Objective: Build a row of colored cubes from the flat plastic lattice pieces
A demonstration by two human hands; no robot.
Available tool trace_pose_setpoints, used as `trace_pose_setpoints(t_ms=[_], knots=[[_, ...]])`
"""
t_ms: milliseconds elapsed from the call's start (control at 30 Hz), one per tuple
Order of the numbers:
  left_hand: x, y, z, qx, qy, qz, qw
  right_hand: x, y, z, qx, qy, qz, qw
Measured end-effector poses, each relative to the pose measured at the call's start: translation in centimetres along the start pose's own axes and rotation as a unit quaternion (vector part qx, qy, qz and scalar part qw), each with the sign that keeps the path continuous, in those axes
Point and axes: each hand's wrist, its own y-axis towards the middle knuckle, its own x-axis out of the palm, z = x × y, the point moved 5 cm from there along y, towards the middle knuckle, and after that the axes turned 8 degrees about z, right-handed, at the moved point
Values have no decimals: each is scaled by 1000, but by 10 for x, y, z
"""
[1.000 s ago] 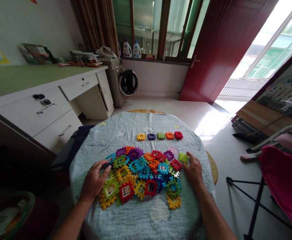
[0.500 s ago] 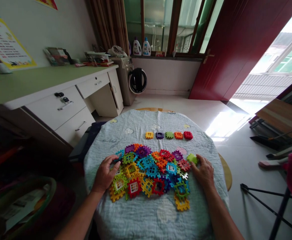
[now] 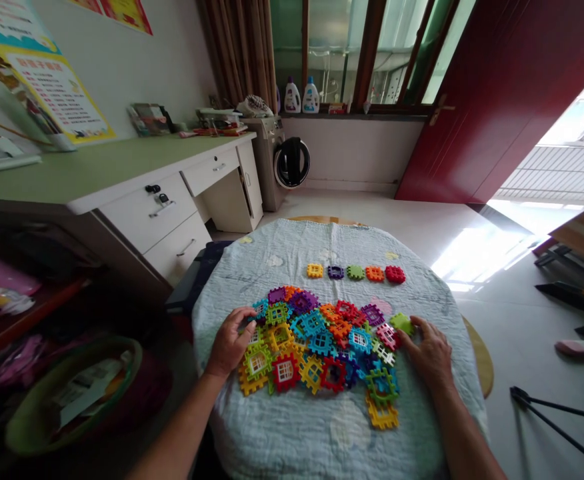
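Blue-green cloth (image 3: 292, 433) bare before the heaped pieces (image 3: 317, 340), hands (image 3: 429, 350) loosely curled, grip unclear.

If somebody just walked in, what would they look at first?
Probably the big heap of colorful toy pieces in the middle of the cloth-covered table, with the left hand and right hand on either side of it. Next, maybe the neat row of five small pieces behind the heap, and the big red door at the back right.
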Motion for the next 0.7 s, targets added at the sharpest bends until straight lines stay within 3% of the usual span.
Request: trace_pose_setpoints(t_ms=[333, 500, 600, 700], knots=[[-5, 3, 9, -15, -24, 22, 999, 2, 2, 4, 0, -11, -4, 1000], [-12, 2, 12, -56, -38, 43, 997, 4, 3, 7, 5, -24, -6, 1000], [-19, -4, 20, -59, -38, 20, 997, 5, 4, 8, 6, -31, -7, 999], [-25, -13, 32, -29, -18, -39, 999, 6, 4, 9, 3, -38, -11, 999]])
